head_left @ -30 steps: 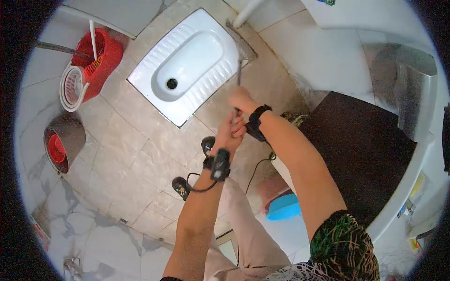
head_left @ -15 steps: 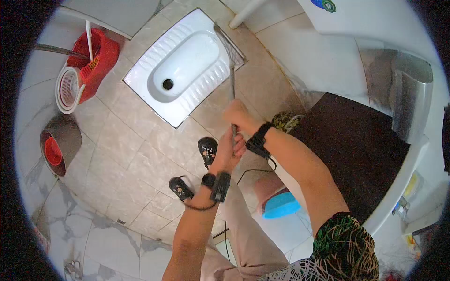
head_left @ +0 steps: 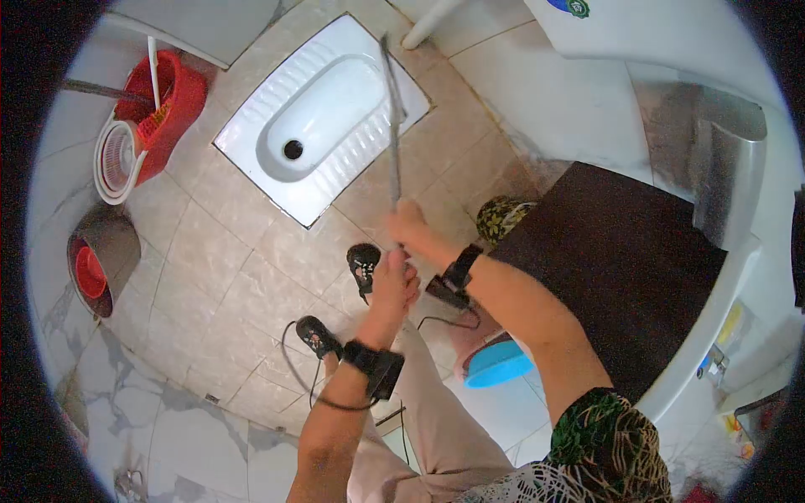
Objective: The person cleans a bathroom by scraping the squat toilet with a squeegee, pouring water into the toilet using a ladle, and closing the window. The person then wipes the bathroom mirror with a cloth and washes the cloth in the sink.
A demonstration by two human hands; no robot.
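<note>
Closest, at the bottom of the frame, are the person's pale trousers (head_left: 440,415) and, to the right, a patterned sleeve (head_left: 604,440). Just below centre, the left hand (head_left: 391,285) is curled tight round the low end of a grey pole (head_left: 395,163), its fingers showing on the right. The right hand (head_left: 412,230) sits just above, wrapped round the same pole — blur hides how its fingers lie. Two black shoes (head_left: 364,267) are on the floor, left of the left hand. Right of the hands is a blue basin (head_left: 499,364), with a dark panel (head_left: 625,268) farther right. The pole runs almost straight up the picture, pointing away from the person. It ends in a thin head (head_left: 388,71) slanting up and left over the right side of the squat toilet (head_left: 323,117), top centre — whether they touch, I can't tell. Upper left, a white handle (head_left: 154,71) leans in a red bucket (head_left: 189,96).
</note>
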